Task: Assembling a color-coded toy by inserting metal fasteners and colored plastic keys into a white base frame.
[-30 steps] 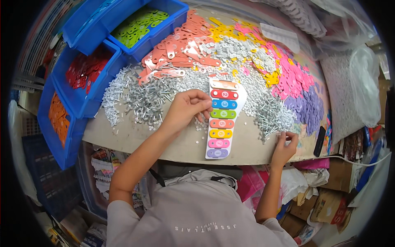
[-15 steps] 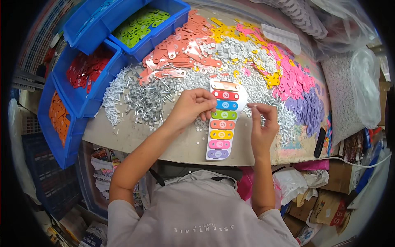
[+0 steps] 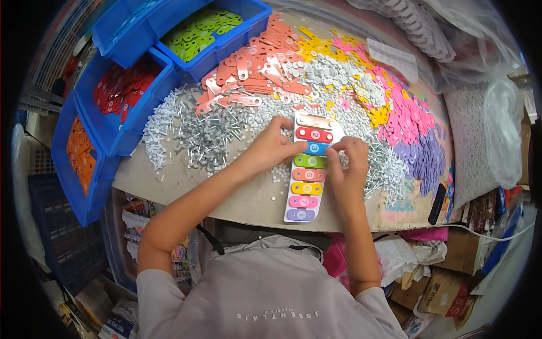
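Note:
A toy xylophone with a white base and a column of coloured bars lies on the table in front of me, its narrow purple end toward me. My left hand grips its left edge, the thumb pressed on the left end of the blue bar. At that bar's right end, the fingers of my right hand are pinched together; any small piece between them is hidden. Small round white pieces sit on the ends of the red bar, while the bars nearer me show dark holes at their ends.
Blue bins at left hold red, orange and green bars. Heaps of screws, white caps, salmon bars, pink bars and purple bars cover the far table. A clear bag stands at right.
My right hand has moved left onto the blue bar's right end, with a small white piece seen at its fingertips before. My left thumb has come down onto the bar's left end.

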Demonstrator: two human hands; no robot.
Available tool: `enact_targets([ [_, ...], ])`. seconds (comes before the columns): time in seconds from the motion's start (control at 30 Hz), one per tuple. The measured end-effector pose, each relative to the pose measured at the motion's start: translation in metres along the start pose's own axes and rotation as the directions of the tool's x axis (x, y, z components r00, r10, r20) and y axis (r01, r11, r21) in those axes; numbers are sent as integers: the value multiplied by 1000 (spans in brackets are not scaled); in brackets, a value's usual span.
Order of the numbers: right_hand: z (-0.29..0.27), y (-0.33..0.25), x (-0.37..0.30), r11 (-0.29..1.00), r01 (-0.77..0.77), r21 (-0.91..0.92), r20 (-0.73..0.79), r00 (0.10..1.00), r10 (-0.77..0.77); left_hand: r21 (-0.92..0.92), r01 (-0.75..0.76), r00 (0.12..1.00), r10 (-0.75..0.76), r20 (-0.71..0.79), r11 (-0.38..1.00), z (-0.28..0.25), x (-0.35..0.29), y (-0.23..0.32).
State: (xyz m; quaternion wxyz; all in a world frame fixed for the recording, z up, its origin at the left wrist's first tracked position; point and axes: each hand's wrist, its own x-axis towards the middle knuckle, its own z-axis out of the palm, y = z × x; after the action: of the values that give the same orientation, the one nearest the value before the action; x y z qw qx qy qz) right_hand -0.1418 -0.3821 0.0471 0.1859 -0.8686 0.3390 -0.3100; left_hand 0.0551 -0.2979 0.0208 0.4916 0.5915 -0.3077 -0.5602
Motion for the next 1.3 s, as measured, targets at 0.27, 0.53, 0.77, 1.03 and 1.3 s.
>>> enact_targets([
  [0.27,-22,11,32,718,-669,194,569,673,473,85,13,992,-24,124,996,-11,17,9],
  [0.53,-17,16,40,642,-742,190,676,574,463,136,-14,987,-8,160,991,-8,25,5],
  [0.77,-15,17,38,695,-694,188,661,613,433,10,-30,991,28,130,999,-2,19,11],
  [1.03,-13,20,35,783,-603,155,601,687,410,-40,28,991,-23,132,999,-3,19,14],
  [1.3,-24,12,18,810,-566,157,475,762,441,467,-116,989,146,-28,876,-28,19,25],
])
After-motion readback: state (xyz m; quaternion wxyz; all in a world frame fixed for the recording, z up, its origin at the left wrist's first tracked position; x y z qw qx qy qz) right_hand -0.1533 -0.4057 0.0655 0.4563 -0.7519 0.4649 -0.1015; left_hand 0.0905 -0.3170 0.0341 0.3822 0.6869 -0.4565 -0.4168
